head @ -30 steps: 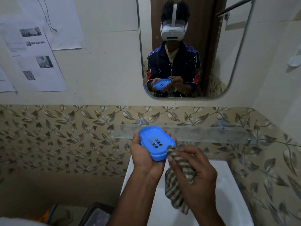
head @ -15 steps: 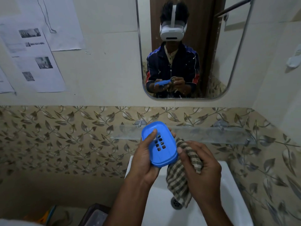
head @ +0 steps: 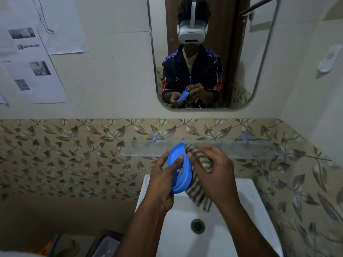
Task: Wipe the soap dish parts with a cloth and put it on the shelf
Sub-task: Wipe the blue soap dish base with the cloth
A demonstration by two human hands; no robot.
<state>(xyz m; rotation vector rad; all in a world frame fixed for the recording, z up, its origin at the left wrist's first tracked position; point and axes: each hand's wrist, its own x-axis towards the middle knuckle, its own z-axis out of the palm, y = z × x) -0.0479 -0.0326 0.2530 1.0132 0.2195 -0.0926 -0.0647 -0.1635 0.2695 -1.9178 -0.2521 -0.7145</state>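
Over a white washbasin (head: pixel 256 210), a person's left hand (head: pixel 163 182) grips a blue slotted soap dish tray (head: pixel 179 169), turned nearly on edge, thumb pressed on its near face. The right hand (head: pixel 213 171) clutches a striped checked cloth (head: pixel 201 160) bunched against the tray's right side, its loose end hanging toward the basin. Just beyond the hands, a glass shelf (head: pixel 250 148) runs along the leaf-patterned tiles (head: pixel 65 154). A wall mirror (head: pixel 241 62) above reflects the scene.
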